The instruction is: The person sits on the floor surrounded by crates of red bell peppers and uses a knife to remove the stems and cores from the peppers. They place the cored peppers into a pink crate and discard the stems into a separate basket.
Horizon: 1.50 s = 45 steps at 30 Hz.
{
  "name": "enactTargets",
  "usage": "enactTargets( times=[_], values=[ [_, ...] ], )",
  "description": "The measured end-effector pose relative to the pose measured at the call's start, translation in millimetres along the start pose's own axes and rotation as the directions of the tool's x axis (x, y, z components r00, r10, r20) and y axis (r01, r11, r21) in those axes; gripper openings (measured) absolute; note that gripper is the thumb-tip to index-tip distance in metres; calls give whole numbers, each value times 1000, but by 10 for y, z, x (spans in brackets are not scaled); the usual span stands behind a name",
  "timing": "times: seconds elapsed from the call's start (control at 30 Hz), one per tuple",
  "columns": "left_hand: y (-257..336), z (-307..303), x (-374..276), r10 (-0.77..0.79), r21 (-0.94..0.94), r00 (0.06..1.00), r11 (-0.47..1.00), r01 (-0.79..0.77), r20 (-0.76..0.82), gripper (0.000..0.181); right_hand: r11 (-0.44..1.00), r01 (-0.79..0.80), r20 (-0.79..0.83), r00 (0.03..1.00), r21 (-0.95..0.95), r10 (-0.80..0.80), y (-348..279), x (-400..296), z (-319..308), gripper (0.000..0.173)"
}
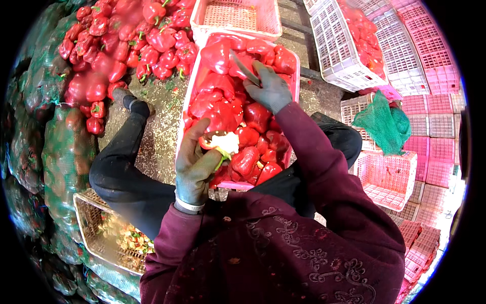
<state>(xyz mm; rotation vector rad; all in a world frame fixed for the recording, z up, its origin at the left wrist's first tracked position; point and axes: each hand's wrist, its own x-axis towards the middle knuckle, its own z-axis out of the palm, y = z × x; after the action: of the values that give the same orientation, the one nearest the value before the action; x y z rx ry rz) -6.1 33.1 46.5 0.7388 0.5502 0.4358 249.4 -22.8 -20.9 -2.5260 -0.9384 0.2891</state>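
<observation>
My gloved left hand (pixel 197 167) grips the seed core (pixel 224 143) of a red bell pepper by its green stem, with pale seeds and a strip of red flesh around it. In my gloved right hand (pixel 270 88) is a knife, its curved blade (pixel 245 68) pointing up and left. Both hands are over a pink plastic crate (pixel 296 76) filled with red bell peppers (pixel 246 161). Several of these peppers look cut open, and loose seeds cling to them. The knife's handle is hidden in my palm.
Whole red peppers (pixel 163 40) are heaped on the floor at upper left, beside full green mesh sacks (pixel 68 171). A crate (pixel 89 231) of pepper scraps stands at lower left. Another crate (pixel 237 32) adjoins the far end. Stacked crates (pixel 429 125) and a green net (pixel 379 121) are at right.
</observation>
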Motion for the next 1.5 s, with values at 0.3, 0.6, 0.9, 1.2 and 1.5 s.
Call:
enactTargets(
  times=[0.3, 0.6, 0.9, 1.2, 1.5],
  values=[
    [-375, -71, -43, 479, 793, 847, 411, -449, 232, 32, 48, -555, 555, 818, 830, -152, -592, -1508, -270, 39],
    [-424, -90, -53, -251, -319, 941, 894, 315, 225, 15, -162, -501, 489, 866, 850, -109, -444, -1810, -347, 32],
    [-262, -62, -99, -215, 47, 976, 976, 213, 35, 7, -214, -273, 270, 962, 938, -46, -290, -1550, -676, 37],
    [-62, 195, 89, -126, -130, 986, 981, 141, 112, 49, 414, -50, 78, 996, 909, -49, -768, -1598, -641, 40],
    [278, -952, -1047, 72, -283, 949, 945, -163, -306, 39, 430, -223, 381, 866, 875, -325, -1250, -1966, -402, 42]
  ],
)
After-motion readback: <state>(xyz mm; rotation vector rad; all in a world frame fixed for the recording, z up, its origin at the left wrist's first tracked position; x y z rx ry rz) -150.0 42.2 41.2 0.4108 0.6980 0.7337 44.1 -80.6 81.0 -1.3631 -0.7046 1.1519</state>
